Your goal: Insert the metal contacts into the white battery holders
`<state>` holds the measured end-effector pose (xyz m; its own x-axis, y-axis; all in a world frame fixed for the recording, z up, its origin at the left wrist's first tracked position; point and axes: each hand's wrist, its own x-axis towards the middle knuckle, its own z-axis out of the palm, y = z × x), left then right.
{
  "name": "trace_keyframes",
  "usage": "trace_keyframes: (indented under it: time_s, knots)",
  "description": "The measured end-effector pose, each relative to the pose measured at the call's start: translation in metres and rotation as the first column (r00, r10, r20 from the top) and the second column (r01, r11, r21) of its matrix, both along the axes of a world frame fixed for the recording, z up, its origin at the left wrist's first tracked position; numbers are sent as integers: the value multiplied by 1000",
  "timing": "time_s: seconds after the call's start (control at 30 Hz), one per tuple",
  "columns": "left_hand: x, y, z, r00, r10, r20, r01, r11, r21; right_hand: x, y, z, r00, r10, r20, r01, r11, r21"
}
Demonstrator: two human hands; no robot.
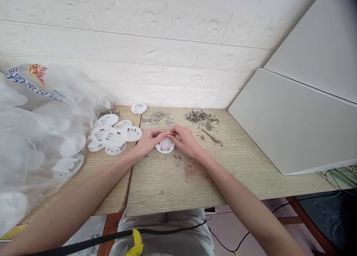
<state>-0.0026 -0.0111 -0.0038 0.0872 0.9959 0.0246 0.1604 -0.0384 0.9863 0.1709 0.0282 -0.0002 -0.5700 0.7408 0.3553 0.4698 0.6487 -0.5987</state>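
My left hand [150, 141] is closed at the left rim of a round white plastic battery holder [165, 146], thumb on its upper edge. The holder rests on the table with its slots and small metal contacts facing up. From the other side, my right hand [186, 140] closes in a pinch at the holder's top, around a thin tan stick-like piece [172, 133]. What that piece is, I cannot tell. Several small metal contacts [178, 157] lie loose just below the holder. To the right, metal tweezers [209, 135] lie on the table.
Several white battery holders [114, 137] are heaped at left, beside a large clear plastic bag [55, 137] of white parts. Small metal pieces [197, 116] form piles along the white wall. A grey panel [295, 126] borders the right. A black cable [111, 236] crosses in front.
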Motion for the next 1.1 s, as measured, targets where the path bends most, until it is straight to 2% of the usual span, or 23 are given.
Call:
trace_keyframes:
  time_s: [0.27,0.4,0.53,0.8,0.97,1.1]
  knots:
    - [-1,3,-5,995,16,100,-15,1000,-15,-2,0,-5,999,-28,28,28,1000,-4]
    - [-3,5,-10,988,37,147,-31,999,-43,-3,0,-4,999,-49,-1,48,997,-54]
    - [-3,4,-10,992,56,111,-53,998,-22,-2,1,-4,999,-32,-9,32,998,-60]
    - [1,0,-3,999,38,-38,-37,999,37,2,0,-1,988,-23,156,17,999,35]
    - [1,0,-4,998,23,-51,-21,999,39,1,0,-1,995,-14,101,13,1000,9]
    - [0,0,-3,1000,25,-19,-25,1000,11,-2,0,-1,1000,-25,-9,25,997,-75]
